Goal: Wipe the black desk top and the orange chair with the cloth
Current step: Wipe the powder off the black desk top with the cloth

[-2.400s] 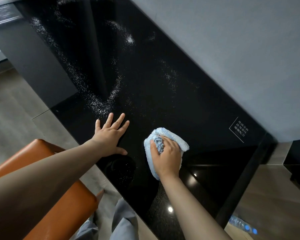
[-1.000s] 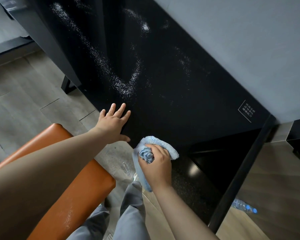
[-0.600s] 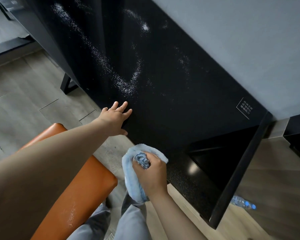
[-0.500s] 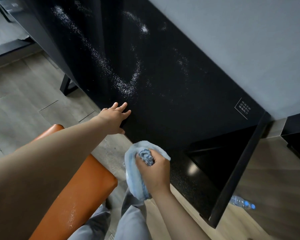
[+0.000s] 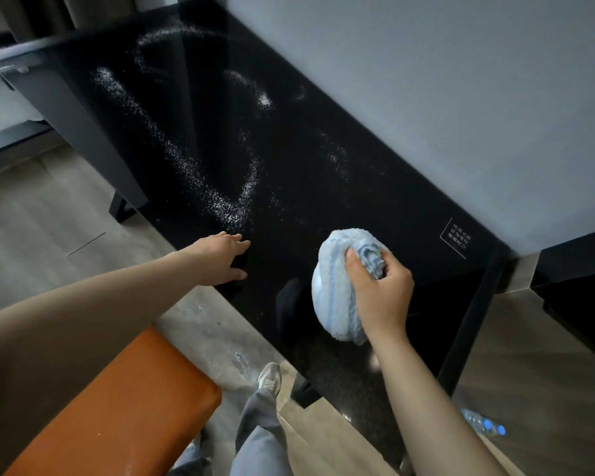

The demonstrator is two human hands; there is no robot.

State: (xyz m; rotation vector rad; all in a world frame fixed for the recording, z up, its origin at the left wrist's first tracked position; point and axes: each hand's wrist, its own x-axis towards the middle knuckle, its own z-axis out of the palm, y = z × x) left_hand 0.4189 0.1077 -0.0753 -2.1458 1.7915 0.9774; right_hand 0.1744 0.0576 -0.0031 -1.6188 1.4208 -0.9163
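The main risk is that the white powder [image 5: 234,201] lying in long curved trails across the middle and far part of the black desk top [image 5: 375,207] gets pushed off rather than picked up. A stroke pulled toward the desk top's near edge would drop it onto the floor, where pale specks [image 5: 241,359] already lie just below that edge, or onto the orange chair [image 5: 124,400], which stands off the desk top's near side and has yet to be wiped. The cloth [image 5: 337,290] is bunched into a tight ball, so I judge it offers only a small face and may smear or scatter the grains. A stroke toward the desk top's wall side could pack them into the joint there. The left hand [image 5: 220,259] sits right at the end of the thickest trail, so it could drag powder along if it slides. That hand lies palm down on the desk top's near edge, fingers straight and close together, holding nothing. The right hand [image 5: 382,290] is over the desk top's near right part, its fingers [image 5: 354,266] curled tightly round a gather of the pale blue cloth, whose bulk hangs toward the near edge. Whether the cloth is pressed to the surface or just above it I cannot tell from this angle.
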